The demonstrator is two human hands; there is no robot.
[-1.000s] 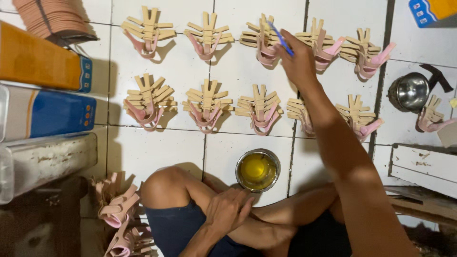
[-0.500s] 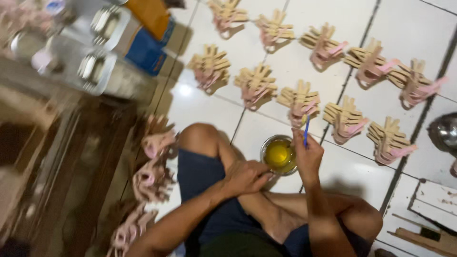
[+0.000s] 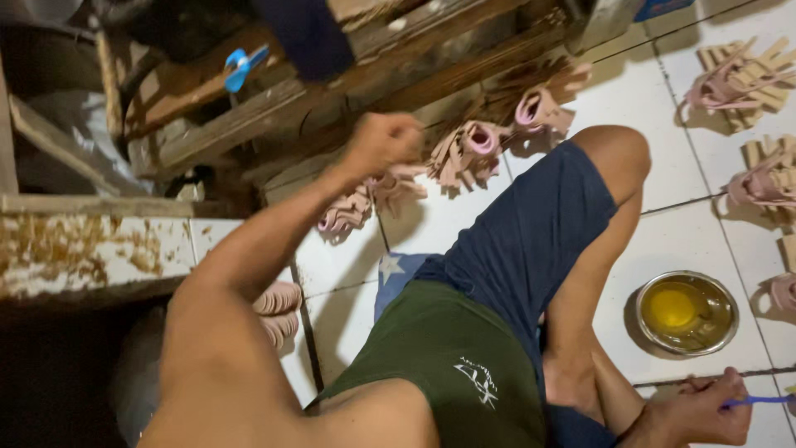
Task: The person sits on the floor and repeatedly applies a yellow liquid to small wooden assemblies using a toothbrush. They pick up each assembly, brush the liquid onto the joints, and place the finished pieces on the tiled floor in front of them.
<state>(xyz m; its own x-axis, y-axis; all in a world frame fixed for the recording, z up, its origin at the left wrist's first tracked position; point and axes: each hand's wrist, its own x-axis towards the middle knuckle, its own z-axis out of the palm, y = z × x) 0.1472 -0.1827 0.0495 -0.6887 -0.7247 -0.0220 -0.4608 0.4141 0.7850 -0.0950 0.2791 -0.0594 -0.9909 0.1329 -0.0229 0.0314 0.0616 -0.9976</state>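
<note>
left hand (image 3: 383,143) fingers fisted over pink looped straps (image 3: 390,187) | right hand (image 3: 705,411) fingers pinch thin blue brush (image 3: 759,401) | round steel bowl (image 3: 686,313), yellow glue

The floor tiles (image 3: 663,241) are white with dark grout lines. On them lie pink straps on tan sole pieces (image 3: 473,149), and more of the same pink and tan at the far edge (image 3: 738,79). The metal bowl (image 3: 686,313) is silvery, holding bright yellow liquid. The shorts (image 3: 522,241) are navy blue, the shirt (image 3: 448,365) dark green with a small white emblem. The right hand (image 3: 705,411) pinches a blue brush handle (image 3: 759,401). A blue clip (image 3: 240,66) sits on brown wood (image 3: 398,75).
</note>
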